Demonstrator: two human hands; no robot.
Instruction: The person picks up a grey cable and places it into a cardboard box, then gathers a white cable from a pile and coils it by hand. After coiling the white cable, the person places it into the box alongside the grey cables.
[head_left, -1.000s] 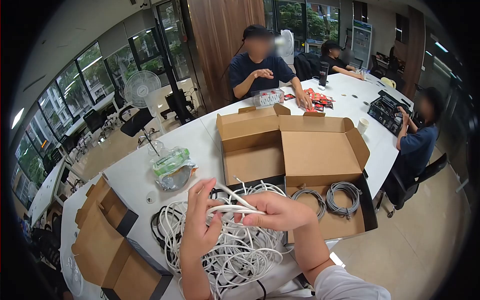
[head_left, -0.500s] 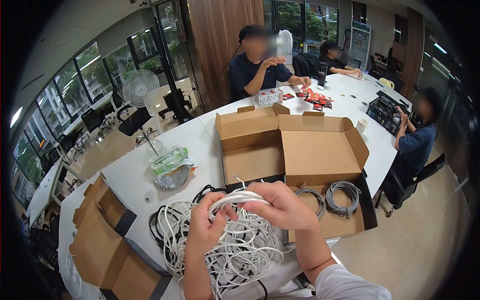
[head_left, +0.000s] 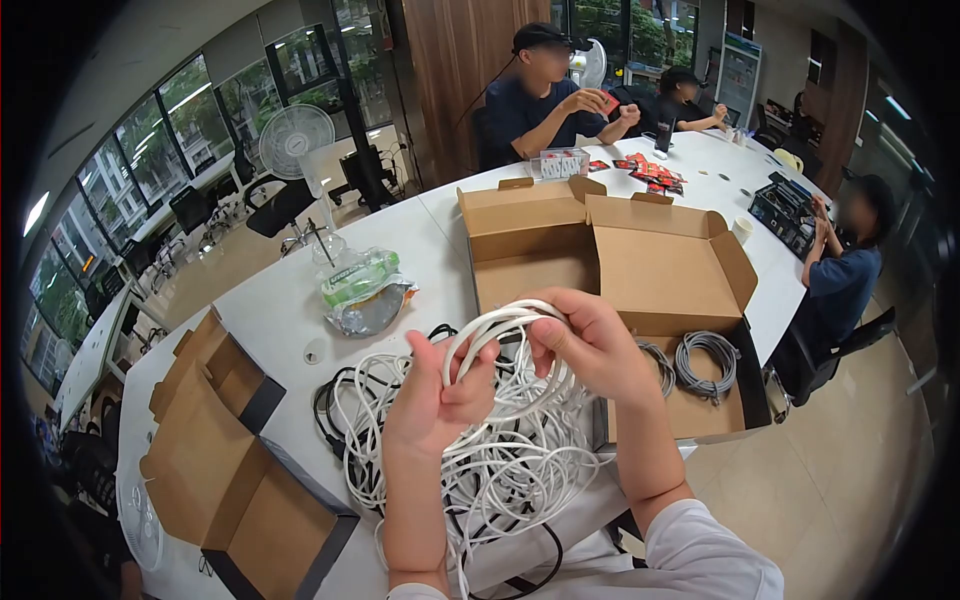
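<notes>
Curling fingers (head_left: 473, 390), both hands raised, palms facing

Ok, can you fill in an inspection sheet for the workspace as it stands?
Surface: white table; bare beside the pile, fine marks too small to judge.
Job's things: white cable loops held above the cable pile; two gray coils lie in the right-hand open carton.
Clutter: plastic-wrapped package, red packets, paper cup, further open cartons.
Hands: left hand and right hand both grip the loops; injuries: nothing seen.
Cables: white and black strands tangled; connectors mostly hidden.
Surroundings: three people around the far side, standing fan; spills: nothing seen.
</notes>
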